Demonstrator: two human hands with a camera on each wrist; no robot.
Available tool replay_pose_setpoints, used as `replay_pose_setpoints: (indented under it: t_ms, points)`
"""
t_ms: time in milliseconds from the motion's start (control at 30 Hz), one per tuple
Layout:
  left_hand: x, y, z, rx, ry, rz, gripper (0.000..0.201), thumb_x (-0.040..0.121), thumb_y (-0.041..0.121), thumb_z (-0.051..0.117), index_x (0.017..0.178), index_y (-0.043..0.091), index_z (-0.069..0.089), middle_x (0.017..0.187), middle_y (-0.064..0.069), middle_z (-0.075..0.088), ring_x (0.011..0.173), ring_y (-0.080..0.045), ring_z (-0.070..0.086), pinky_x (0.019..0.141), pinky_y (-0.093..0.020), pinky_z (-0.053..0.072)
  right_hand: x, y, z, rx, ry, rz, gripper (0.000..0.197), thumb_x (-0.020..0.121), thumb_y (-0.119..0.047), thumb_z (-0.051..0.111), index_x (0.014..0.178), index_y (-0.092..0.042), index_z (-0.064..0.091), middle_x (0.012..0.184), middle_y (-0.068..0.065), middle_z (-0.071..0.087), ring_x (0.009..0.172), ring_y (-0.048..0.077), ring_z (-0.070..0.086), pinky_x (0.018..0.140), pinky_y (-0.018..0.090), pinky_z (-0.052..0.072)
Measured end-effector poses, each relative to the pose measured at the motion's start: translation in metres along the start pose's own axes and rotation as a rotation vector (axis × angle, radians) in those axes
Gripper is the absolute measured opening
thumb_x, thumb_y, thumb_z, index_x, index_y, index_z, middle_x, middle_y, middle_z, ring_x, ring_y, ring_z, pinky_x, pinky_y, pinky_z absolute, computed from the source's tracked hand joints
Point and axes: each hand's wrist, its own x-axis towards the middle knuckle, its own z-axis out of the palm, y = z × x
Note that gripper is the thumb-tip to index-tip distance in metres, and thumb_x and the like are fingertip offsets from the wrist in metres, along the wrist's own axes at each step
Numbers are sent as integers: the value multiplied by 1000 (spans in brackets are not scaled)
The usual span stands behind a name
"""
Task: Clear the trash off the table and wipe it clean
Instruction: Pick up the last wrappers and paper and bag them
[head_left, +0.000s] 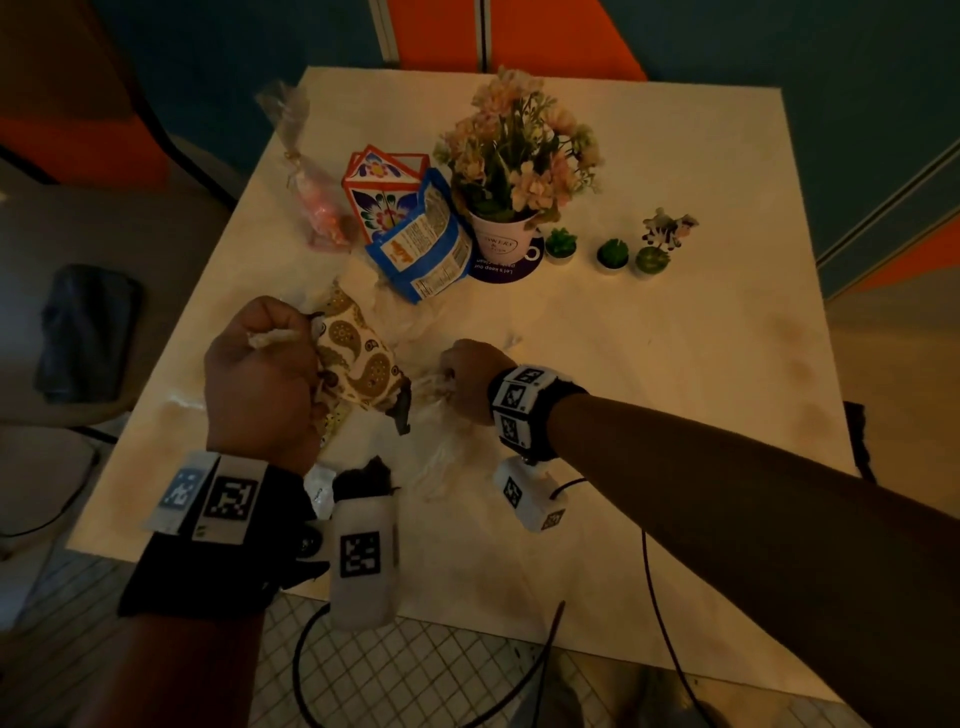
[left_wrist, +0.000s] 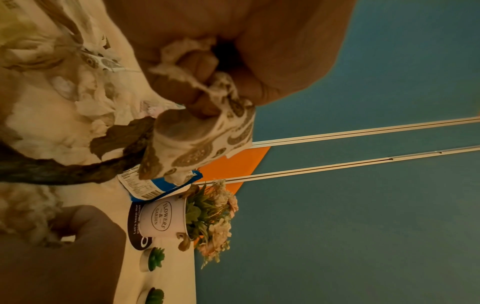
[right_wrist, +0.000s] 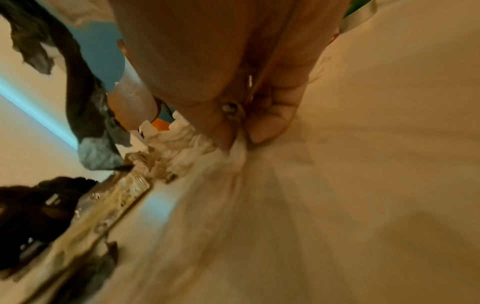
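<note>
My left hand grips the soft cream paisley paper wrapper, my right hand beside it pinches the thin, slippery clear plastic film on the pale surface.

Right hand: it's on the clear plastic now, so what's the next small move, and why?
Probably lift the clear plastic off the table. The right hand already pinches it, while the left hand holds the paisley wrapper, so both are gathered.

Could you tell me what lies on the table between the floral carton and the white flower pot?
The head view shows a blue snack packet leaning between the floral carton and the flower pot.
</note>
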Motion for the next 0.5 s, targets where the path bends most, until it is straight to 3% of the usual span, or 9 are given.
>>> replay_pose_setpoints:
  t_ms: [67, 133, 167, 200, 267, 400, 500]
  points:
    - [-1, 1, 1, -32, 15, -5, 37, 74, -15, 33, 57, 15, 44, 39, 9, 39, 34, -7, 33, 34, -8, 21, -9, 4, -4, 100, 63, 12, 7, 86, -9, 53, 90, -7, 59, 103, 10, 52, 100, 30, 50, 81, 30, 36]
    - [-1, 1, 2, -49, 12, 11, 35, 76, -15, 33, 58, 14, 43, 41, 8, 42, 36, -7, 37, 34, -9, 23, -21, 10, -11, 247, 170, 57, 7, 84, -8, 57, 77, -9, 57, 93, 10, 55, 96, 28, 51, 77, 30, 39]
    - [0, 2, 2, -21, 11, 24, 35, 77, -14, 33, 59, 14, 44, 42, 9, 45, 38, -5, 40, 34, -11, 26, -28, 13, -17, 314, 226, 81, 3, 82, -6, 59, 83, -4, 61, 97, 11, 59, 100, 28, 53, 77, 31, 42]
    - [-1, 4, 2, 28, 4, 36, 36, 79, -13, 34, 60, 15, 44, 43, 10, 48, 39, -3, 43, 34, -13, 29, -34, 18, -22, 355, 277, 110, 12, 80, -5, 61, 91, -1, 64, 99, 10, 59, 103, 26, 54, 77, 30, 43]
    - [-1, 5, 4, 61, 4, 60, 36, 83, -12, 37, 61, 16, 45, 43, 12, 51, 40, 0, 47, 35, -13, 32, -47, 28, -33, 425, 329, 160, 18, 78, 0, 62, 95, -3, 65, 94, 3, 56, 97, 20, 55, 74, 28, 43]
    - [-5, 14, 19, -34, -53, 9, 36, 86, -13, 35, 63, 14, 43, 39, 12, 49, 35, 0, 47, 32, -11, 33, -73, 49, -48, 729, 320, 245, 33, 80, 15, 51, 89, -16, 61, 84, 1, 57, 64, 21, 59, 50, 30, 55]
    - [-8, 17, 34, -60, -81, -3, 33, 85, -9, 39, 64, 16, 46, 45, 10, 54, 41, -4, 53, 42, -18, 40, -95, 68, -56, 797, 367, 277, 41, 80, 19, 40, 74, -15, 62, 69, 7, 58, 53, 23, 56, 47, 31, 54]
